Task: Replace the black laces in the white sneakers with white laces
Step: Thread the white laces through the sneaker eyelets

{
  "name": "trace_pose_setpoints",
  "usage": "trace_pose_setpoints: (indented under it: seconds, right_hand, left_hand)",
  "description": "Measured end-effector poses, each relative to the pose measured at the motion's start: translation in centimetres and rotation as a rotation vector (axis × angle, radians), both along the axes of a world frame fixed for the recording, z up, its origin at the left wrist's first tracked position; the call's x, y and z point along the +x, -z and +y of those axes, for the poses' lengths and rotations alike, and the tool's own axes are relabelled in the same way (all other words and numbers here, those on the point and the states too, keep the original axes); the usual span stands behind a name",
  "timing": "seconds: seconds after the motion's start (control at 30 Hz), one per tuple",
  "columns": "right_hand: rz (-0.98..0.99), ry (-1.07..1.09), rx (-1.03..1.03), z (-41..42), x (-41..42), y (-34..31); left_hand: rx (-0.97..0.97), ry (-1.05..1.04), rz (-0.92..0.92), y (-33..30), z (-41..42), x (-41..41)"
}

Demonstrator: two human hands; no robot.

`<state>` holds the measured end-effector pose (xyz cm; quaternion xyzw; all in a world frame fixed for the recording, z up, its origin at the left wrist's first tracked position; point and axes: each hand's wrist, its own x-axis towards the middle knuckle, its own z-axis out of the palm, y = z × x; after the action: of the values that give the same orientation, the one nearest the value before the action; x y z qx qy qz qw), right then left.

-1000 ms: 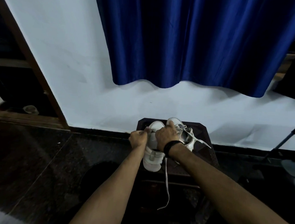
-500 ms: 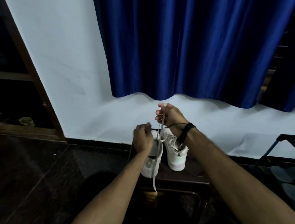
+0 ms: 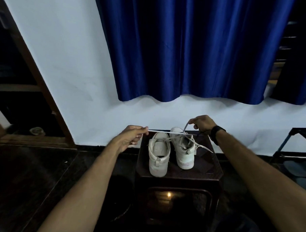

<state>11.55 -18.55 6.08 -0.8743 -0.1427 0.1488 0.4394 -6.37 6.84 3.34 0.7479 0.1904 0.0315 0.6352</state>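
Two white sneakers stand heel-toward-me on a dark stool (image 3: 213,172). The left sneaker (image 3: 159,154) shows no lace. The right sneaker (image 3: 183,150) carries a white lace (image 3: 163,132) through its top. My left hand (image 3: 132,137) pinches one end of that lace, stretched taut to the left over the left sneaker. My right hand (image 3: 202,124), a black band on its wrist, pinches the other end just above and behind the right sneaker. A loose lace tail lies across the stool at the right.
A blue curtain (image 3: 186,47) hangs on the white wall behind the stool. A dark wooden frame (image 3: 36,75) stands at the left, a metal rack (image 3: 293,144) at the right. The floor is dark and glossy.
My hands have spread apart: the left drew its lace end out to the left, the right dropped from high above the sneakers to the right side. The lace now runs nearly level.
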Motion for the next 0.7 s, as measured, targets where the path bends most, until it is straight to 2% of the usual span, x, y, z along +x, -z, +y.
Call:
trace_pose_setpoints:
  seconds: [0.07, 0.1, 0.13, 0.17, 0.2, 0.23, 0.3, 0.33, 0.37, 0.4, 0.57, 0.63, 0.7]
  right_hand:
    - [-0.128, -0.062, -0.393, -0.5, -0.4, 0.4]
    - [-0.254, -0.05, -0.597, -0.4, -0.9, 0.6]
    - [-0.413, -0.024, -0.7, -0.1, -1.7, 0.7]
    - [-0.555, -0.035, -0.671, 0.5, -2.4, 0.6]
    - [-0.626, -0.118, -0.557, 1.4, -3.1, 0.4]
    - [-0.573, -0.251, -0.383, 2.4, -3.7, -0.1]
    - [-0.176, -0.514, -0.047, 4.5, -5.1, -0.9]
    - [0.009, -0.583, 0.049, 5.3, -5.7, -1.0]
    - [0.108, -0.607, 0.079, 6.0, -6.2, -0.8]
    - [0.119, -0.614, 0.065, 6.4, -6.4, -0.4]
    - [-0.086, -0.479, 0.019, 6.7, -3.8, 2.9]
    - [-0.147, -0.318, 0.093, 6.6, -3.3, 3.8]
    - [-0.176, -0.202, 0.147, 7.1, -3.4, 4.5]
  left_hand:
    - [0.042, -0.002, 0.018, -0.1, -0.1, -0.1]
    - [0.071, 0.011, 0.027, -0.2, -0.5, 0.1]
    - [0.109, 0.024, 0.03, -0.4, -1.1, 0.3]
    - [0.159, 0.035, 0.025, -0.5, -1.9, 0.8]
    - [0.215, 0.047, 0.006, -0.7, -2.7, 1.5]
    - [0.261, 0.056, -0.02, -0.8, -3.5, 2.3]
    - [0.327, 0.055, -0.053, -0.5, -4.5, 3.9]
    - [0.357, 0.038, -0.058, -0.2, -4.7, 4.7]
    - [0.37, 0.004, -0.057, 0.1, -4.7, 5.2]
    - [0.356, -0.033, -0.059, 0.3, -4.5, 5.4]
    - [0.254, -0.275, -0.118, 2.0, -3.1, 5.4]
    - [0.27, -0.39, -0.048, 3.0, -2.9, 5.4]
    - [0.29, -0.365, 0.064, 4.2, -3.2, 5.6]
